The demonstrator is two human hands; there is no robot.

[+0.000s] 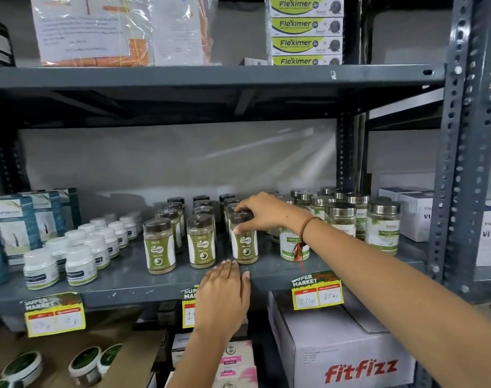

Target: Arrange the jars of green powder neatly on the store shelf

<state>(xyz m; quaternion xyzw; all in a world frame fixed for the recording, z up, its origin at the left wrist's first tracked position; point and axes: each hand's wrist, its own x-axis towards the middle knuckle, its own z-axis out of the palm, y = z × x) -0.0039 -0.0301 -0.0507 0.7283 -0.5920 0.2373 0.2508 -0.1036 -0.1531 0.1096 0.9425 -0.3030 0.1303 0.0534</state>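
Nearest, the left hand [223,292] is lying flat and open, palm down, over the shelf's [132,284] front edge, fingertips just short of the front jars and partly covering a yellow price tag [188,301]. Just beyond it, three front jars are standing upright in a row: clear plastic, dark caps, olive powder showing above and below white-and-green labels. The right hand [259,212] is reaching in from the right, forearm crossing in front of the steel-lidded jars [340,219], a red-and-green thread band [304,233] hanging at the wrist. Its fingers are closing around the cap of the right jar [244,242], thumb on the near side, so it is gripping that jar at the top. The middle jar [201,242] and left jar [159,247] are standing free, with gaps between them. Behind each, more dark-capped jars are lining up in three files toward the back. Bare shelf is showing in front of the row and behind the files. White bottles [79,247] are sitting further left.
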